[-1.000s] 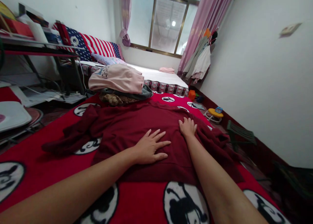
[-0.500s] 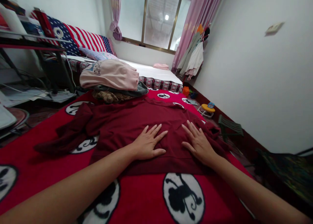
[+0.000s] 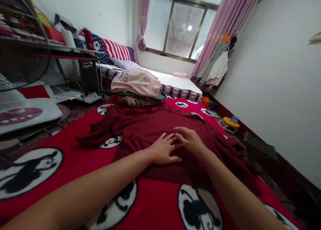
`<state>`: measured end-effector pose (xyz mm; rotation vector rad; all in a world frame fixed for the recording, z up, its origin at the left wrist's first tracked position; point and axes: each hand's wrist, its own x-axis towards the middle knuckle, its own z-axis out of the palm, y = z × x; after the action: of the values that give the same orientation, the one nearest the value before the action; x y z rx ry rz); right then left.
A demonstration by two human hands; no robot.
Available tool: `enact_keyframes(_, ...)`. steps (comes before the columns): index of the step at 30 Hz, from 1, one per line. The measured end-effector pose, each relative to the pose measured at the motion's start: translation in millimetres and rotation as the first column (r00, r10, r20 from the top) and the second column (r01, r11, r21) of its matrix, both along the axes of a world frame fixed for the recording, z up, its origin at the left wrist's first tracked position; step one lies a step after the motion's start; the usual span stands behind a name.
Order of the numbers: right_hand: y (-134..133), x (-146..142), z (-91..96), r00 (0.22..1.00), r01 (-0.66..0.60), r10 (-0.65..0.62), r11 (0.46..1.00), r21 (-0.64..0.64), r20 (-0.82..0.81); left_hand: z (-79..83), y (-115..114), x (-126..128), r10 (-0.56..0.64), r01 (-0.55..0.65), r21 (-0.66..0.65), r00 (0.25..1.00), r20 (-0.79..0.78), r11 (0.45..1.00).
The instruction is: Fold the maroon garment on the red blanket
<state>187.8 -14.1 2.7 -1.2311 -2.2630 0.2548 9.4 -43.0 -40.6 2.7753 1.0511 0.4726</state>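
Observation:
A dark red long-sleeved top [image 3: 147, 121] lies spread out on a bright red blanket [image 3: 155, 203] printed with white circles and black figures. Its left sleeve reaches out to the side, and the right sleeve trails down at the right. My left hand [image 3: 164, 150] rests flat on the middle of the top, fingers spread. My right hand [image 3: 192, 141] is just beside it, fingers slightly bent and apart, its fingertips close to or touching the left hand's fingers. Whether the right palm touches the cloth I cannot tell. Neither hand holds anything.
Beyond the top stands a pile of folded clothes with a pink sweatshirt [image 3: 136, 82] uppermost. A bed [image 3: 173, 81] is under the window. At the left are a fan [image 3: 22, 46] and a cluttered desk [image 3: 72, 54]; a yellow stool [image 3: 230, 122] and a dark folding stool [image 3: 260, 146] stand right.
My right hand has moved left across the top, up to my left hand, and its fingers have bent. My left hand stays flat on the cloth. The view has turned left.

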Motion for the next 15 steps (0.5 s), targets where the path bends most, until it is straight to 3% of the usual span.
enact_keyframes(2, 22, -10, -28.8, 0.968, -0.056, 0.049, 0.998, -0.023, -0.245, 0.6, 1, -2, 0.002, -0.002, 0.002, 0.999, 0.034, 1.000)
enact_keyframes(5, 40, -8, -53.9, 0.888, -0.032, -0.023, 0.993, -0.111, -0.460, 0.6, 1, -2, -0.010, 0.012, -0.023, 0.998, 0.068, 1.000)
enact_keyframes(8, 41, 0, -55.7, 0.852, -0.065, -0.012, 0.990, -0.127, -0.523, 2.0, 2, -3, -0.026, 0.029, -0.032, 0.993, 0.112, 0.999)
enact_keyframes(11, 37, 3, -50.5, 0.851, -0.061, -0.013, 0.991, -0.123, -0.525, 9.8, 7, -20, -0.014, 0.016, -0.012, 0.988, 0.153, 1.000)
enact_keyframes(13, 36, 3, -49.1, 0.858, -0.049, -0.020, 0.992, -0.120, -0.513, 19.6, 13, -46, 0.104, -0.116, 0.053, 0.978, 0.182, 0.992)
enact_keyframes(15, 36, 1, -49.7, 0.866, -0.042, -0.019, 0.993, -0.111, -0.500, 30.9, 20, -84, 0.341, -0.376, 0.144, 0.914, 0.222, 0.915)
